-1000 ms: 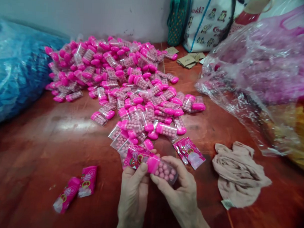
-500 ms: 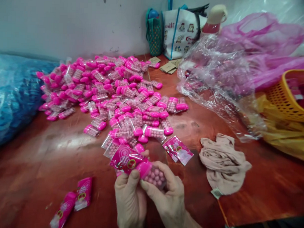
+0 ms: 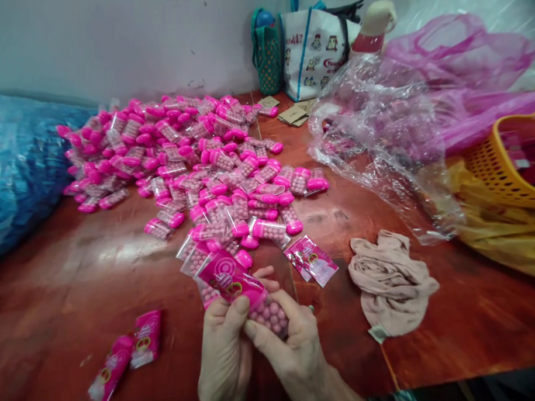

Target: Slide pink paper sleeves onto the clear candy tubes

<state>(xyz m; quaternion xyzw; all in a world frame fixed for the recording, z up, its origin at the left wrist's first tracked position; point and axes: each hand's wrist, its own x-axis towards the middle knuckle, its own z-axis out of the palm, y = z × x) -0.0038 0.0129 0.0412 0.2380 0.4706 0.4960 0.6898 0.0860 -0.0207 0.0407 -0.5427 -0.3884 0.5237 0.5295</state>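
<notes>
From the head view: holds a ball-filled clear bottle (image 3: 270,315) at six o'clock, above the red worktop (image 3: 342,320). Has the right hand (image 3: 296,348) wrapped round the base end, fingers and thumb narrowed on opposite sides. Has the left hand (image 3: 226,346) pinching a printed pink sleeve (image 3: 229,278) under the thumb, lapped over the capped end; cannot tell how far on. Shows at ten o'clock a heap of capped bottles (image 3: 164,147), at half past seven two sleeved bottles (image 3: 147,339), at half past four some loose flat sleeves (image 3: 314,261).

Likely to feel light and stiff-walled, slick like smooth plastic, and apt to twist in a loose hold. Probably not fragile under ordinary pressure. Best gripped across the sides near the base, leaving the capped end free. Treat the sleeve as thin, limp and easily creased; pinch close to the opening, not by a far corner.
</notes>
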